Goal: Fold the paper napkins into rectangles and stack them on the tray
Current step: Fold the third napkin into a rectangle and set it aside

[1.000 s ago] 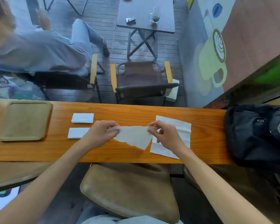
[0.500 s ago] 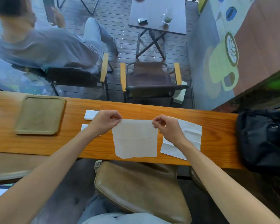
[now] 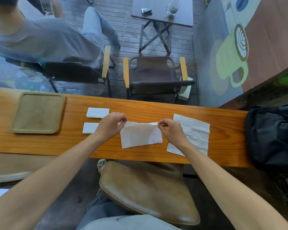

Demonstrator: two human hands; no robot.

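Observation:
A white paper napkin (image 3: pixel 140 136) lies on the wooden counter (image 3: pixel 140 156) between my hands. My left hand (image 3: pixel 111 125) pinches its far left corner and my right hand (image 3: pixel 170 130) pinches its far right corner, the far edge lifted and sagging. An unfolded, creased napkin (image 3: pixel 194 133) lies flat to the right, partly under my right wrist. Two folded rectangular napkins sit to the left, the far folded napkin (image 3: pixel 97 112) and the near folded napkin (image 3: pixel 90 127), the latter partly hidden by my left hand. The olive tray (image 3: pixel 37 112) at the far left holds nothing.
A black bag (image 3: pixel 273 136) rests on the counter's right end. A brown stool cushion (image 3: pixel 148 188) is below the counter's near edge. Beyond the counter stand two chairs, a seated person (image 3: pixel 40 40) and a small table (image 3: pixel 163 10).
The napkin hung open from my two hands half a second ago; now its lower part lies on the counter and looks shorter. My hands still pinch the top corners.

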